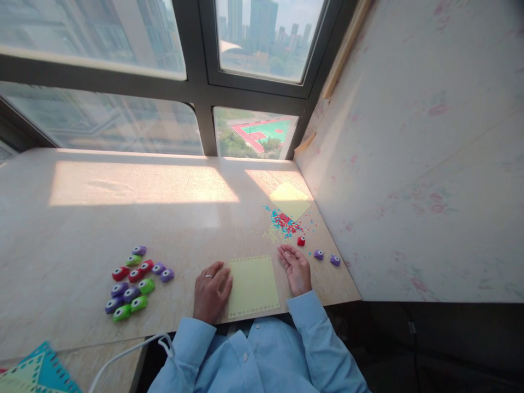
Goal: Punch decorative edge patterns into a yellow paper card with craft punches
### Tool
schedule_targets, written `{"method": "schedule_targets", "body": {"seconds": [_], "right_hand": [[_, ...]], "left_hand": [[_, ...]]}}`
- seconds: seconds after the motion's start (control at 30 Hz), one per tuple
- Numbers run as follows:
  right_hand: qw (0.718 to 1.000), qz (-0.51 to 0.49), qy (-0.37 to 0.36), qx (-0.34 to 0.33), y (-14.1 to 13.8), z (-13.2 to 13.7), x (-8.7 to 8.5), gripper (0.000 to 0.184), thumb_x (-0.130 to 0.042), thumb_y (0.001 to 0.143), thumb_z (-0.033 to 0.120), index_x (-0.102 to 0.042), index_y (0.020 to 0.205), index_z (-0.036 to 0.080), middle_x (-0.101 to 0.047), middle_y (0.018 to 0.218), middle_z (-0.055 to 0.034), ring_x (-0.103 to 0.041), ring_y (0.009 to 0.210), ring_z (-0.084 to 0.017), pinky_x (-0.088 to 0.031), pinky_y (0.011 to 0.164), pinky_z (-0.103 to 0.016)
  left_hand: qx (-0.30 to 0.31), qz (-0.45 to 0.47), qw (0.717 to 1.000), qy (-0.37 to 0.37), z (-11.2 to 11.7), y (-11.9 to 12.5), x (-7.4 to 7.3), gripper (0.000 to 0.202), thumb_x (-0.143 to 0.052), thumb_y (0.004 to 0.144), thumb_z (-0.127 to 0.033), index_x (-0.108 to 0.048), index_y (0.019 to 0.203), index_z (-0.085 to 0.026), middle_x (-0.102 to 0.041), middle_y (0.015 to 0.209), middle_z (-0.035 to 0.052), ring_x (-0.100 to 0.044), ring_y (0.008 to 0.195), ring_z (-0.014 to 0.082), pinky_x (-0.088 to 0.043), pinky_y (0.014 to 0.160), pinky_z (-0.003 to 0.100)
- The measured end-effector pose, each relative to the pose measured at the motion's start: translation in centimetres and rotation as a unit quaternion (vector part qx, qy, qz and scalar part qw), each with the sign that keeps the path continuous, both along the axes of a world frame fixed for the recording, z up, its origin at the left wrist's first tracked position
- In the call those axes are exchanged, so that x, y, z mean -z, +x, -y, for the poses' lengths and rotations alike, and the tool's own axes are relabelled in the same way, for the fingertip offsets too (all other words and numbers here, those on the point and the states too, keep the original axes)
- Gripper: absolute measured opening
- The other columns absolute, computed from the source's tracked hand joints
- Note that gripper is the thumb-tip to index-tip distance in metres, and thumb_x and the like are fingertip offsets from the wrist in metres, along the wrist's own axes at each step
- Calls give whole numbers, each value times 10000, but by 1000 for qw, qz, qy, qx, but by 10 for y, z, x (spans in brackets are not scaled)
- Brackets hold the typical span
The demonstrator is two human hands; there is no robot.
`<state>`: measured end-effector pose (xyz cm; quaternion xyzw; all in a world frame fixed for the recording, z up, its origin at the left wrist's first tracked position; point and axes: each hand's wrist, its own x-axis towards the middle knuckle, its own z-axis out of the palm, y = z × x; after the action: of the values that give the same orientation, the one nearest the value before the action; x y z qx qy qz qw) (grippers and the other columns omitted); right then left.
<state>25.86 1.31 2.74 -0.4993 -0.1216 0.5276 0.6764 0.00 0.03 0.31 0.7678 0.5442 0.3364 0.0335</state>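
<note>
A pale yellow sheet of paper (252,288) lies flat in front of me, with small punched shapes along its top and bottom edges. My left hand (212,292) rests at its left edge, fingers loosely bent and thumb by the paper; a ring is on one finger. Right of the sheet, my right hand (295,267) lies with the palm turned up and fingers stretched, apart from the paper. Whether a tiny piece lies on those fingers is too small to tell. Just beyond them is a red craft punch (301,240), with a purple craft punch (319,255) farther right.
Red, blue and yellow paper bits (284,222) are scattered near another yellow sheet (290,199) by the wall. Several coloured craft punches (131,293) cluster at left. Punched blue and yellow sheets (43,371) and a white cable (123,357) are at lower left.
</note>
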Motion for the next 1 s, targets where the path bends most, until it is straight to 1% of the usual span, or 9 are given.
{"method": "schedule_targets", "body": {"seconds": [0.17,0.4,0.5,0.7,0.83,1.0], "right_hand": [[1000,-1,-1,7,2,-1,1,343,-815,550,195,-684,867,173,-755,967,-78,-700,993,-213,-552,888,-318],[999,15,12,27,1,-2,1,347,-820,567,219,-655,868,172,-756,913,-74,-720,902,-218,-566,832,-347],[999,19,14,28,1,-2,1,367,-840,561,237,-657,871,168,-757,911,-72,-720,901,-214,-565,832,-339],[999,29,22,25,1,-1,1,384,-863,566,267,-657,877,173,-755,914,-67,-715,914,-216,-564,855,-362],[999,34,24,25,2,-1,3,386,-868,569,265,-658,878,170,-750,920,-73,-712,918,-220,-566,861,-376],[999,31,20,25,3,-2,2,395,-876,553,250,-656,870,167,-752,906,-71,-715,903,-214,-567,856,-366]], "left_hand": [[1,10,1000,-5,0,0,0,194,-558,875,-295,-708,953,-200,-675,1094,116,-621,978,277,-514,822,438],[-1,9,1000,-7,0,0,-1,192,-553,881,-294,-705,950,-199,-674,1095,115,-616,983,276,-512,823,442],[-2,9,1000,-6,0,1,-2,199,-544,886,-299,-704,949,-199,-675,1093,115,-617,982,272,-513,826,442],[-4,16,1000,-14,0,1,-4,206,-537,886,-305,-704,948,-201,-676,1096,114,-621,980,267,-515,835,447],[-8,20,1000,-20,1,2,-4,202,-541,878,-303,-708,940,-208,-679,1096,111,-626,978,271,-515,832,448],[-5,20,1000,-19,0,1,-3,191,-552,875,-293,-707,941,-203,-677,1097,111,-623,980,273,-511,837,447]]}}
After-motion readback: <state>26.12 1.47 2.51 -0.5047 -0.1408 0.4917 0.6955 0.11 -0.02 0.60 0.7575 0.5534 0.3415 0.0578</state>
